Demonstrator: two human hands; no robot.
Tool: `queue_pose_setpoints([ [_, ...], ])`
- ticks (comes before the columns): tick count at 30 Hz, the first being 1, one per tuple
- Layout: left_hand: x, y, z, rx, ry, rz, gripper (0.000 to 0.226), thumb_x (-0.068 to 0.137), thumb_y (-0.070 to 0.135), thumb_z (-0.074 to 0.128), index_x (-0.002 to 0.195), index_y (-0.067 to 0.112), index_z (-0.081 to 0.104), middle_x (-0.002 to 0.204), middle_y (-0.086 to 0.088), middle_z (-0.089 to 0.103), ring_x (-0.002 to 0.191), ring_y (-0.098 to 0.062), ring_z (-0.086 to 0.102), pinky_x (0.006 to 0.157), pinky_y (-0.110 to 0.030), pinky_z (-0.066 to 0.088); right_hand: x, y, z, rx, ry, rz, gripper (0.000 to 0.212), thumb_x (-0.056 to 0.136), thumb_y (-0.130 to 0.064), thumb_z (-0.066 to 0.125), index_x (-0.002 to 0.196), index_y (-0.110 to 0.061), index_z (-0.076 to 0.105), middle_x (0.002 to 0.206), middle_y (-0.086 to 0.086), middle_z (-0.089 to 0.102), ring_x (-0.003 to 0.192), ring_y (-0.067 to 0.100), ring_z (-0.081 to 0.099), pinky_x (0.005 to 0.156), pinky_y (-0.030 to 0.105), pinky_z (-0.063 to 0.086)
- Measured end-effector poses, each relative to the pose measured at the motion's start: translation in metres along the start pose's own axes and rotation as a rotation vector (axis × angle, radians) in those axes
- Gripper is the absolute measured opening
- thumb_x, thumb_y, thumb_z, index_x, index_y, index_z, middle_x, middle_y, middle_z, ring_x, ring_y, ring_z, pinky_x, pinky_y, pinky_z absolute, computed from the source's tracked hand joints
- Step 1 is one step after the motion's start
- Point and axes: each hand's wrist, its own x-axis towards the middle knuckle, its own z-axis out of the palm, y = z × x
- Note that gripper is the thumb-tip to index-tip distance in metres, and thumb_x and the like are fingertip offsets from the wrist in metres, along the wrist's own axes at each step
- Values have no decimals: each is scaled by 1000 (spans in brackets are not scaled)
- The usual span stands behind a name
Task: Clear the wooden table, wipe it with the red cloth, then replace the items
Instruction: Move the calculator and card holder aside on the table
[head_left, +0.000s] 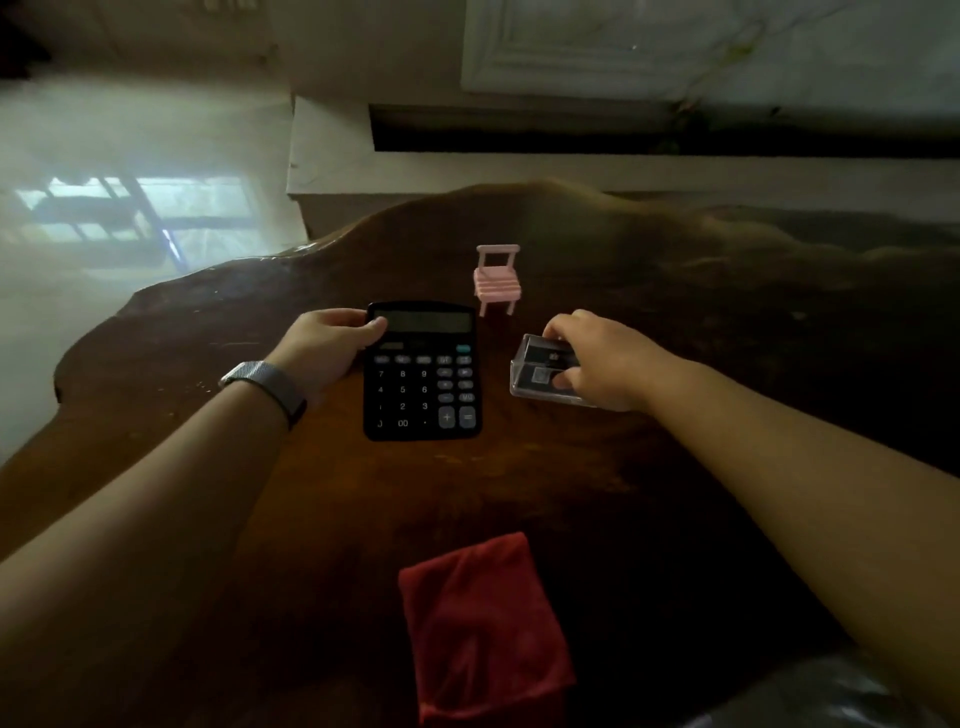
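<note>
1. On the wooden counter (597, 499), near its middle, lies a black desk calculator (422, 371); the left hand (324, 345) curls round its upper left corner, thumb on the display edge, the fingers behind it out of sight.
2. Just to its right sits a small clear plastic case (540, 371) with dark cards inside; the right hand (605, 358) pinches it, fingers over the far edge and thumb pressed on the lid.
3. Beyond and between the two stands a tiny pink toy chair (496, 278), upright, apart from both hands.
4. Nearer the person, at the counter's front, the folded red cloth (480, 631) lies untouched, so the step in hand is most likely clearing, though the items could equally be going back down.
5. To clear well, I would lift both items straight up rather than drag them, as sliding could scratch the polished wood.
6. The calculator is held by one corner only; a fuller grip along the side, with the fingers underneath, would stop it tipping.
7. The case looks slick, so firm pressure on opposite edges matters.
8. Keep both lifts clear of the chair, which looks light enough to topple at a nudge.
</note>
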Motion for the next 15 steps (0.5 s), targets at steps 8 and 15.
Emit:
queue_pose_setpoints([
  [8, -74, 40, 88, -5, -48, 19, 7, 86, 18, 72, 93, 19, 72, 88, -7, 77, 80, -19, 73, 74, -33, 61, -92, 71, -30, 88, 75, -41, 50, 88, -22, 75, 131, -28, 50, 114, -8, 48, 103, 13, 52, 81, 32, 45],
  [15, -81, 51, 224, -64, -68, -78, 17, 87, 14, 69, 105, 13, 69, 92, -10, 76, 80, -21, 74, 62, -33, 60, -117, 213, -55, 138, 101, -62, 53, 86, -24, 77, 131, -30, 51, 117, -10, 51, 104, 11, 52, 83, 32, 47],
])
